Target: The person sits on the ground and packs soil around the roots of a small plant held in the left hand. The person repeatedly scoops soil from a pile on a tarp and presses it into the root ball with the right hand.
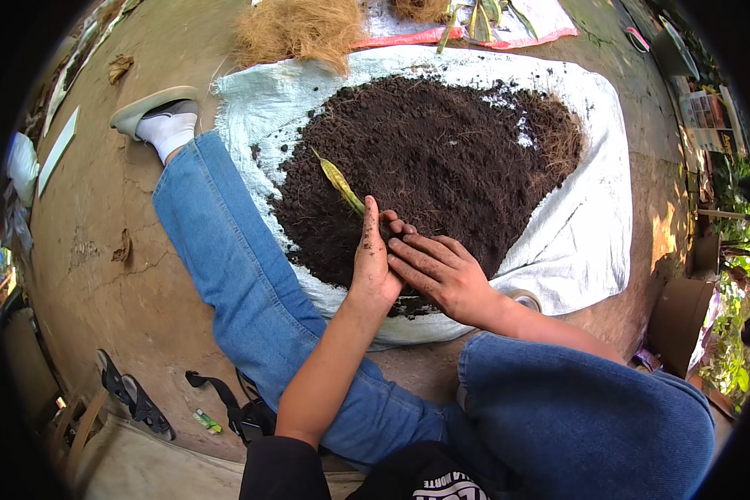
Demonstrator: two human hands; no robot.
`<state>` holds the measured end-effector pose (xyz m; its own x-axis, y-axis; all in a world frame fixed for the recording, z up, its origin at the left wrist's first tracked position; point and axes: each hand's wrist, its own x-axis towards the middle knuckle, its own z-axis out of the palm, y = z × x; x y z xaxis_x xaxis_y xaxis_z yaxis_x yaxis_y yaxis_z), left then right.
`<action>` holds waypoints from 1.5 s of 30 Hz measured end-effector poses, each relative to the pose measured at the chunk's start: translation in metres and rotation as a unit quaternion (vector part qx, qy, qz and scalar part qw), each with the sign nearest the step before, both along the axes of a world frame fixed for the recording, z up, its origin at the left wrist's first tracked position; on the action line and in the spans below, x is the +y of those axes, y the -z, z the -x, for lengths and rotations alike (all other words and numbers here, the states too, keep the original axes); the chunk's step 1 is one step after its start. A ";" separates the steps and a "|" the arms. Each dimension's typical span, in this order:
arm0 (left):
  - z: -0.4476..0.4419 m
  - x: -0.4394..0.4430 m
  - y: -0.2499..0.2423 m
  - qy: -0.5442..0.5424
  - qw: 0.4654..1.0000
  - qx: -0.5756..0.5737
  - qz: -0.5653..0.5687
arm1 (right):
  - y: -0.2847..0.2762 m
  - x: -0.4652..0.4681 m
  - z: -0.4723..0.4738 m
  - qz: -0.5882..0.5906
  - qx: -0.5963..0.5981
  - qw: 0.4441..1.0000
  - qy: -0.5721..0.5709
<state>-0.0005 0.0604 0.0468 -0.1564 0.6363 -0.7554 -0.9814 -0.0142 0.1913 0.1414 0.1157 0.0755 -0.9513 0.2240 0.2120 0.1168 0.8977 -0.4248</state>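
A broad heap of dark soil (437, 156) mixed with fibres lies on a white woven sack (587, 237). At the heap's near edge, my left hand (375, 259) has its thumb raised beside the base of a yellow-green variegated plant, probably a snake plant leaf (337, 179), which slants up to the left. The curled fingers of my left hand hold the plant's lower end, which they hide. Against those fingers rest the straight, soil-covered fingers of my right hand (440, 272). Whether soil lies between the hands cannot be told.
A pile of coconut fibre (300, 28) and several variegated leaves (481, 22) lie beyond the sack. My outstretched leg in jeans (237, 250) borders its left side. Black sandals (134, 397) and a black strap (222, 390) lie at the lower left. A brown pot (681, 319) stands at right.
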 end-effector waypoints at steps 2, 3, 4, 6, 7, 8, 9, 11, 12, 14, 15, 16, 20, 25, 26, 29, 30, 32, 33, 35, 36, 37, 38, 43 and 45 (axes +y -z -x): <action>0.000 0.000 -0.002 0.006 1.000 -0.021 -0.011 | -0.003 -0.001 -0.001 0.016 0.048 0.998 0.033; 0.000 0.001 -0.003 0.007 0.999 -0.036 -0.008 | -0.004 0.000 -0.002 0.027 0.077 0.995 0.051; 0.001 0.001 -0.003 -0.009 0.998 -0.065 -0.011 | -0.005 -0.001 -0.001 0.018 0.070 0.994 0.080; 0.001 0.001 -0.005 -0.007 0.999 -0.035 -0.009 | -0.006 0.000 -0.001 0.035 0.050 0.994 0.093; 0.001 0.001 -0.005 -0.009 1.000 -0.022 -0.007 | -0.007 0.001 0.000 0.044 0.039 0.993 0.099; 0.000 0.001 -0.005 -0.007 1.000 -0.021 -0.007 | -0.007 0.001 0.000 0.062 0.032 0.992 0.105; -0.001 0.001 -0.004 -0.007 1.000 -0.022 -0.006 | -0.007 0.001 0.000 0.043 0.041 0.993 0.098; -0.001 0.000 -0.002 -0.001 1.000 -0.026 -0.007 | -0.007 -0.001 0.000 0.018 0.042 0.995 0.085; 0.000 -0.002 -0.001 0.005 1.000 -0.029 -0.010 | -0.007 -0.003 0.001 -0.001 0.040 0.996 0.080; 0.003 -0.004 0.001 0.013 0.999 -0.026 -0.017 | -0.006 -0.006 0.003 -0.015 0.030 0.997 0.076; 0.004 -0.005 0.002 0.014 0.999 -0.020 -0.021 | -0.005 -0.007 0.005 -0.025 0.032 0.996 0.074; 0.005 -0.005 0.003 0.014 1.000 -0.021 -0.006 | -0.005 -0.008 0.006 -0.030 0.020 0.997 0.073; 0.006 -0.004 0.002 -0.018 1.000 0.002 0.001 | -0.008 -0.005 0.013 -0.013 0.004 0.997 0.081; 0.007 -0.005 0.001 0.012 0.998 -0.037 -0.057 | -0.019 0.005 0.012 -0.020 -0.031 0.995 0.096; 0.008 -0.006 0.001 0.007 0.998 -0.034 -0.055 | -0.021 0.006 0.011 -0.029 -0.044 0.995 0.086; 0.011 -0.008 -0.003 0.022 0.995 -0.044 -0.090 | -0.021 0.009 0.009 -0.045 -0.053 0.995 0.073; 0.011 -0.008 -0.005 0.016 0.994 -0.050 -0.094 | -0.020 0.010 0.008 -0.046 -0.052 0.995 0.071; 0.009 -0.007 -0.009 -0.001 0.994 -0.044 -0.097 | -0.018 0.012 0.006 -0.026 -0.039 0.996 0.069; 0.006 -0.006 -0.010 -0.011 0.995 -0.032 -0.096 | -0.016 0.012 0.005 -0.015 -0.028 0.997 0.068; 0.001 -0.004 -0.010 -0.029 0.994 -0.014 -0.100 | -0.012 0.013 0.005 -0.006 -0.014 0.998 0.063; -0.001 -0.003 -0.009 -0.038 0.994 -0.007 -0.104 | -0.010 0.012 0.005 0.004 -0.008 0.998 0.064; -0.002 -0.002 -0.007 -0.043 0.996 -0.004 -0.078 | -0.009 0.011 0.005 -0.005 -0.006 0.999 0.047; -0.003 -0.003 -0.005 -0.034 0.997 0.008 -0.067 | -0.008 0.007 0.005 -0.009 -0.009 0.999 0.034; 0.001 -0.006 0.003 -0.038 0.999 -0.023 0.002 | -0.005 -0.004 0.006 0.007 0.009 1.000 -0.009; 0.002 -0.005 0.000 -0.020 1.000 -0.012 0.016 | -0.006 -0.005 0.006 0.018 0.025 0.999 0.012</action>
